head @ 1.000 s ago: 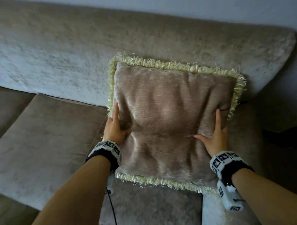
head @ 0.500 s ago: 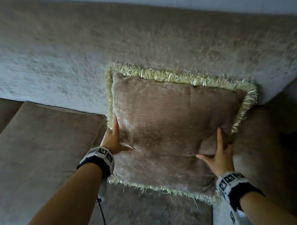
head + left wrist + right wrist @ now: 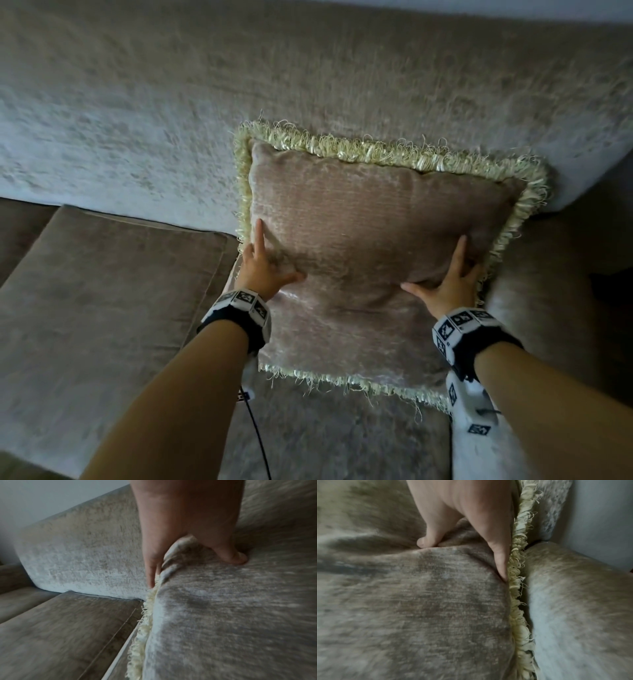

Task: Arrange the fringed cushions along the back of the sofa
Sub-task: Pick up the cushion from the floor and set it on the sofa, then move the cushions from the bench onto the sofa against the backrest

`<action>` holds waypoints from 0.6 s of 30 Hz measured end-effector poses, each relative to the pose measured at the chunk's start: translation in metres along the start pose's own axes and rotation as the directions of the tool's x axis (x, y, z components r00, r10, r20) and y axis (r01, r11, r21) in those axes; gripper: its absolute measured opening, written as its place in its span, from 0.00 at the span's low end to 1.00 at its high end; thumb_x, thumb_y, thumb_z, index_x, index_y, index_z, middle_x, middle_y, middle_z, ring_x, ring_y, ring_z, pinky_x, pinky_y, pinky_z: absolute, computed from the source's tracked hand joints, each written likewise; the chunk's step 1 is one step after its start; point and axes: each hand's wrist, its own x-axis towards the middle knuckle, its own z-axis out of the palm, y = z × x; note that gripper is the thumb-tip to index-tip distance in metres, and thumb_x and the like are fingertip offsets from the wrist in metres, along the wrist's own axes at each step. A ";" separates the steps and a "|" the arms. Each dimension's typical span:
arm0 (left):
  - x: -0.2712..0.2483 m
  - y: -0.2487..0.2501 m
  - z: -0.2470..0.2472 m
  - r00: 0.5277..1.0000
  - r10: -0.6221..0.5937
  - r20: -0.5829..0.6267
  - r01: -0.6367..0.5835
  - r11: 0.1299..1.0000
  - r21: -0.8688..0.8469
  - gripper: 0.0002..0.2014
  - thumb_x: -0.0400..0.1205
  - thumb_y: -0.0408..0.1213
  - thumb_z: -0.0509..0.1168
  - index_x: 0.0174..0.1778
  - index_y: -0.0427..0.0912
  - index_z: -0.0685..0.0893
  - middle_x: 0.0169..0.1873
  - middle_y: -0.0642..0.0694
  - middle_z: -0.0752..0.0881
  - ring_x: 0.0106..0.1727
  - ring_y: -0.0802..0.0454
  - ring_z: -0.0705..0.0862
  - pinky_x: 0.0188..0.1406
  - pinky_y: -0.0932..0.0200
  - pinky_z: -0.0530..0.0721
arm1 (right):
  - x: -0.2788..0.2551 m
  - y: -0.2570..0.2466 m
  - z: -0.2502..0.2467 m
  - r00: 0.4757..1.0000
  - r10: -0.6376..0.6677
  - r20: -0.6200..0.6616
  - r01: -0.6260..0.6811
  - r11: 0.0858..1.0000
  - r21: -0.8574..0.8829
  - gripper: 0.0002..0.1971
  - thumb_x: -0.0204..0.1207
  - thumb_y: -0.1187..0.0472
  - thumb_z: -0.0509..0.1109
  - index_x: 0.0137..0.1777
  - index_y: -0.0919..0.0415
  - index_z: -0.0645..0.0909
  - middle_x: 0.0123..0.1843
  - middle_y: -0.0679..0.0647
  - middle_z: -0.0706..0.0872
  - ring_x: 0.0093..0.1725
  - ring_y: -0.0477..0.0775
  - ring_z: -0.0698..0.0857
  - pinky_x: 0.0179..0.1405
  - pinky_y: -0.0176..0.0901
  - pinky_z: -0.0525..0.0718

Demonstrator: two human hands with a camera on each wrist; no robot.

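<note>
One beige velvet cushion (image 3: 376, 246) with a pale yellow fringe (image 3: 376, 150) leans on the sofa back (image 3: 171, 120) near the sofa's right end, its lower edge on the seat. My left hand (image 3: 263, 270) grips its left side, thumb dug into the front and a finger lying along the fringe. My right hand (image 3: 448, 281) grips the right side the same way. In the left wrist view the left hand (image 3: 180, 527) bunches the cushion (image 3: 231, 615) fabric. In the right wrist view the right hand (image 3: 471, 513) pinches the cushion (image 3: 419, 601) beside its fringe (image 3: 517, 588).
A brown seat cushion (image 3: 102, 291) lies to the left. The sofa's padded right arm (image 3: 582, 601) sits tight against the cushion's right fringe, with a pale wall (image 3: 599, 520) behind it. A black cable (image 3: 257, 435) hangs from my left wrist.
Both hands have pushed the cushion up and back against the sofa back and a little to the right, toward the arm. Their hold has not changed.
</note>
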 end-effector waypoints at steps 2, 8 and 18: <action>-0.016 -0.006 -0.013 0.994 0.017 -0.107 -0.022 0.999 -0.039 0.52 0.67 0.47 0.79 0.81 0.54 0.52 0.70 0.40 0.77 0.68 0.43 0.78 0.64 0.46 0.78 | -0.012 0.002 -0.004 0.995 -0.020 -0.101 0.017 0.999 -0.033 0.57 0.64 0.53 0.82 0.83 0.45 0.43 0.83 0.65 0.47 0.80 0.69 0.60 0.69 0.63 0.72; -0.078 -0.018 -0.061 0.947 -0.119 -0.298 0.116 0.993 -0.028 0.15 0.75 0.38 0.69 0.58 0.50 0.83 0.42 0.48 0.89 0.49 0.46 0.87 0.48 0.53 0.84 | -0.075 -0.045 0.001 0.931 -0.311 -0.190 0.284 0.946 -0.155 0.16 0.78 0.56 0.67 0.63 0.62 0.78 0.52 0.65 0.85 0.51 0.67 0.85 0.46 0.53 0.80; -0.189 -0.060 -0.172 0.864 -0.246 -0.440 0.216 0.969 -0.118 0.13 0.77 0.42 0.65 0.57 0.51 0.83 0.37 0.54 0.84 0.49 0.49 0.86 0.45 0.59 0.79 | -0.201 -0.219 0.049 0.535 -0.774 0.339 0.840 0.444 -0.313 0.15 0.81 0.49 0.62 0.48 0.59 0.83 0.43 0.56 0.90 0.42 0.60 0.86 0.37 0.42 0.78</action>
